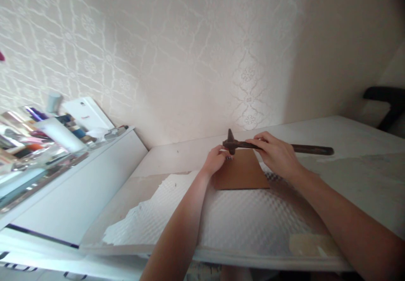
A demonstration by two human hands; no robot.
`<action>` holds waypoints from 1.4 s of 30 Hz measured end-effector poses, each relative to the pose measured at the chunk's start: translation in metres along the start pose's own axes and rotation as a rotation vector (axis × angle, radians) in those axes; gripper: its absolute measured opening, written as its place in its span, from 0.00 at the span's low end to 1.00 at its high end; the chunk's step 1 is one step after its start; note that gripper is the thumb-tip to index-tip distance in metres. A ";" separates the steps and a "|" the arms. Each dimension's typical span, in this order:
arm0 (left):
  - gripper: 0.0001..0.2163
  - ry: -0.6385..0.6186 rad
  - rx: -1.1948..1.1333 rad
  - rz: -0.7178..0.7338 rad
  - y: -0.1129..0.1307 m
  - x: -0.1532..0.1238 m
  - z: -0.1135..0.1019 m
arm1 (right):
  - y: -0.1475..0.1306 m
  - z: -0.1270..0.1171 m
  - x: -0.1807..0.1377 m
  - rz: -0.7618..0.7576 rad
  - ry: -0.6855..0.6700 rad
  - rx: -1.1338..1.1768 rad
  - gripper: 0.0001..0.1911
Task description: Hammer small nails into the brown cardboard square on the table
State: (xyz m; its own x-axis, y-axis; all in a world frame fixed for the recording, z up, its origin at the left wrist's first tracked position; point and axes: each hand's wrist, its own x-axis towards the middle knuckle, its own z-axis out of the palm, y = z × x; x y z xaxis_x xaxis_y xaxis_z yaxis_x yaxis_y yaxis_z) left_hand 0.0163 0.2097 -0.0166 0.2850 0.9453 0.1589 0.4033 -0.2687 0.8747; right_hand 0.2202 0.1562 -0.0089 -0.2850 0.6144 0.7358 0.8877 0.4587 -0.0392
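Observation:
A dark rusty hammer [303,148] lies sideways over the table, its head [230,142] pointing left above the far corner of a brown cardboard piece [242,173]. My right hand [276,154] grips the hammer's handle close to the head. Curled fingers of my left hand [216,159] press on the cardboard's upper left corner, just under the hammer head; whether they pinch something small I cannot make out. The cardboard rests on a white textured sheet [240,220] with a torn left edge.
The white table [348,131] stands against a patterned wall. At the left a lower white shelf [76,163] holds several cosmetic bottles and tubes. A dark chair part [387,99] shows at the far right. A strip of tape [311,244] sits near the table's front edge.

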 end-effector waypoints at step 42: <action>0.12 0.115 0.200 -0.021 -0.004 0.002 -0.009 | -0.012 0.011 0.000 -0.008 -0.028 0.040 0.24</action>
State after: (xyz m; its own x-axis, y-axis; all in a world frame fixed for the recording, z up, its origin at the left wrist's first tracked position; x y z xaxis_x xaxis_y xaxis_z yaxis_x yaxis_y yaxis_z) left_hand 0.0073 0.2145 -0.0161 0.1786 0.9629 0.2026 0.5761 -0.2692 0.7718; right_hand 0.2057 0.1585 -0.0158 -0.3022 0.6279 0.7172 0.8703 0.4886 -0.0610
